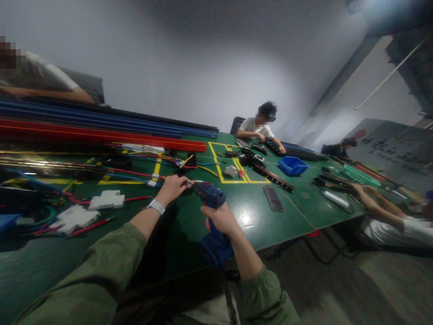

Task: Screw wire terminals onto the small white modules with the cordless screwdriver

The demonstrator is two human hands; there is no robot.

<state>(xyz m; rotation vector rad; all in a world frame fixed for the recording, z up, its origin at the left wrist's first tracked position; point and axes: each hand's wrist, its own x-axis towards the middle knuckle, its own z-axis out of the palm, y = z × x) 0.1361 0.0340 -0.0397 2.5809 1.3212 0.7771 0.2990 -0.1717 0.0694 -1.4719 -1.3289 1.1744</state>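
A blue cordless drill [214, 195] is in my right hand [221, 219], whose fingers wrap round its handle. The drill's nose points left, and its battery base hangs near the table's front edge. My left hand [172, 188] is closed in a pinch right at the drill's tip. What sits between those fingertips is too small to make out. Just left of that hand, a small white connector [154, 181] lies on wires. Farther left are white plastic modules [107, 199] and a red wire [93, 225] with a bare dark end.
Red channel strips [135, 137] and blue ones [101, 121] run along the back of the green table [243, 230]. A blue bin [292, 165], a dark phone-like slab [273, 198] and a white bar [336, 199] lie rightward. Several co-workers sit around the table.
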